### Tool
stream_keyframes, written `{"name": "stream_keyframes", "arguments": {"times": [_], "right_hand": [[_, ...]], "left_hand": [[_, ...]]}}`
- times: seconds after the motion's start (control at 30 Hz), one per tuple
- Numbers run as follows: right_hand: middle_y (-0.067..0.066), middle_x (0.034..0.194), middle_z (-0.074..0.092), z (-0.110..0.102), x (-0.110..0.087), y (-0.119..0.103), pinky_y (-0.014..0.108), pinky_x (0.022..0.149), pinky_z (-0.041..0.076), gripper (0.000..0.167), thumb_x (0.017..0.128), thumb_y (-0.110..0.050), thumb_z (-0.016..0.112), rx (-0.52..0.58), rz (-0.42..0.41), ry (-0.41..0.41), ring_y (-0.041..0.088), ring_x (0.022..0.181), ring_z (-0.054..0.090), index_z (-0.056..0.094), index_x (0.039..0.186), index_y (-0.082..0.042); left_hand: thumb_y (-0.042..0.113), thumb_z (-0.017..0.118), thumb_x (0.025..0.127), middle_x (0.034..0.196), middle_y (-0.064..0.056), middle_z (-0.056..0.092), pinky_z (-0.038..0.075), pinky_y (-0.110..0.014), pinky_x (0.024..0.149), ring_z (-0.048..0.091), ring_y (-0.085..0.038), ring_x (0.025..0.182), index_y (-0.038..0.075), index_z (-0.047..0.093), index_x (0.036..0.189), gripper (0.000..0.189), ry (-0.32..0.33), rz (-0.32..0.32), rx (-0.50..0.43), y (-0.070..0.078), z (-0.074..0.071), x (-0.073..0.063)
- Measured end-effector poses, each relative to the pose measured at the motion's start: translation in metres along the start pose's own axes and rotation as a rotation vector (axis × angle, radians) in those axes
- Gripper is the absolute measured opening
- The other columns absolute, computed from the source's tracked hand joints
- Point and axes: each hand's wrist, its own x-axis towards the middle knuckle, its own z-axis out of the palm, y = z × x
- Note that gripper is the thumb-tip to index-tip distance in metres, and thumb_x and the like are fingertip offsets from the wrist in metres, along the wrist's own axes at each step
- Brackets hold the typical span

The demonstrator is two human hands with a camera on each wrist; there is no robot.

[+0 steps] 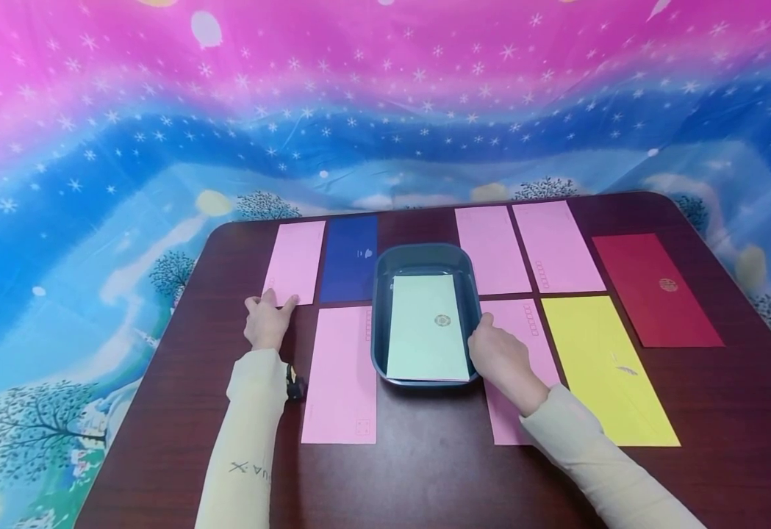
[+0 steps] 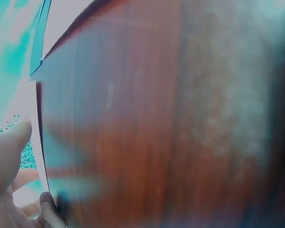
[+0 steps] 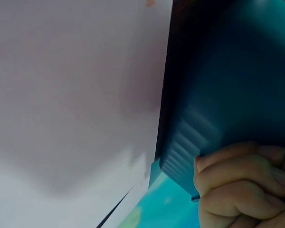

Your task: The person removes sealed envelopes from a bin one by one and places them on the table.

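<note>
My right hand grips the right rim of a dark blue-green tray, its fingers curled against the tray's outer side in the right wrist view. Inside the tray lies a pale green envelope with a round gold emblem. At the far left, my left hand touches the near edge of a pink envelope, thumb and fingers spread along it. The left wrist view shows the thumb and fingers of this hand at the paper's edge; part of the hand is cut off there.
A blue envelope lies beside the far-left pink one. Several more pink envelopes, a yellow envelope and a red envelope lie flat on the dark wooden table. A printed cloth hangs behind the table.
</note>
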Motion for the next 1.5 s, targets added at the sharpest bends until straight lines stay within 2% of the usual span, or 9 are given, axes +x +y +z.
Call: {"name": "stream_keyframes", "arguments": {"times": [0.37,0.53,0.63,0.73,0.87,1.0,1.1,1.3,1.5], "right_hand": [[0.015,0.067,0.053,0.001,0.0,-0.001,0.028,0.047,0.037,0.05,0.1,-0.018,0.036,-0.008,0.009,-0.001,0.024,0.056,0.053,0.026,0.137,0.015],[0.016,0.069,0.054,0.0,0.0,-0.001,0.028,0.048,0.037,0.051,0.1,-0.018,0.036,-0.013,0.016,-0.004,0.025,0.059,0.054,0.026,0.138,0.014],[0.017,0.071,0.056,0.0,0.0,-0.001,0.028,0.049,0.038,0.052,0.1,-0.018,0.036,-0.013,0.018,-0.007,0.025,0.06,0.054,0.025,0.139,0.014],[0.017,0.071,0.055,0.0,0.0,-0.001,0.029,0.049,0.038,0.053,0.1,-0.018,0.036,-0.01,0.018,-0.011,0.025,0.061,0.054,0.024,0.14,0.014],[0.016,0.07,0.054,-0.001,0.0,0.0,0.029,0.049,0.038,0.053,0.1,-0.018,0.035,-0.006,0.018,-0.008,0.025,0.06,0.054,0.023,0.14,0.014],[0.016,0.069,0.054,-0.001,-0.001,0.0,0.028,0.048,0.037,0.053,0.1,-0.018,0.035,-0.002,0.015,-0.007,0.024,0.058,0.053,0.023,0.14,0.014],[0.016,0.069,0.054,0.0,0.0,0.0,0.028,0.047,0.037,0.053,0.1,-0.018,0.035,0.004,0.016,-0.009,0.024,0.057,0.053,0.023,0.14,0.014],[0.016,0.069,0.054,0.0,0.001,0.0,0.028,0.048,0.037,0.052,0.1,-0.018,0.034,0.0,0.019,-0.011,0.025,0.057,0.054,0.024,0.139,0.014],[0.016,0.07,0.054,0.0,0.001,-0.001,0.029,0.049,0.038,0.052,0.1,-0.019,0.034,-0.003,0.03,-0.021,0.025,0.059,0.054,0.023,0.14,0.014]], "left_hand": [[0.053,0.055,0.09,0.139,-0.026,0.033,0.049,-0.056,0.082,0.059,-0.049,0.1,0.01,0.042,0.139,0.066,0.013,0.015,0.017,-0.001,0.002,0.0],[0.051,0.053,0.091,0.139,-0.028,0.031,0.047,-0.058,0.086,0.058,-0.048,0.103,0.008,0.034,0.144,0.07,0.039,-0.014,-0.061,0.0,0.0,-0.001],[0.048,0.055,0.091,0.137,-0.029,0.029,0.047,-0.058,0.086,0.058,-0.048,0.102,0.005,0.028,0.145,0.074,0.081,-0.019,-0.121,0.008,-0.001,-0.003],[0.047,0.057,0.091,0.134,-0.029,0.032,0.049,-0.057,0.085,0.06,-0.047,0.1,0.002,0.029,0.141,0.073,0.118,0.026,-0.138,0.029,-0.004,-0.01],[0.047,0.057,0.092,0.125,-0.026,0.043,0.052,-0.051,0.075,0.063,-0.041,0.089,0.002,0.039,0.132,0.062,0.118,0.18,-0.113,0.069,-0.01,-0.035],[0.047,0.057,0.092,0.117,-0.02,0.048,0.052,-0.04,0.063,0.061,-0.028,0.071,0.005,0.049,0.122,0.052,0.032,0.344,-0.068,0.102,-0.013,-0.076],[0.045,0.059,0.091,0.111,-0.017,0.051,0.05,-0.034,0.058,0.057,-0.022,0.063,0.006,0.055,0.114,0.045,-0.047,0.446,-0.03,0.118,-0.011,-0.108],[0.044,0.064,0.088,0.097,-0.013,0.056,0.051,-0.035,0.057,0.058,-0.022,0.068,0.004,0.06,0.103,0.043,-0.064,0.58,0.116,0.13,-0.001,-0.151],[0.054,0.065,0.083,0.083,-0.015,0.056,0.053,-0.039,0.055,0.06,-0.027,0.068,-0.003,0.06,0.097,0.059,-0.023,0.637,0.259,0.129,0.011,-0.172]]}}
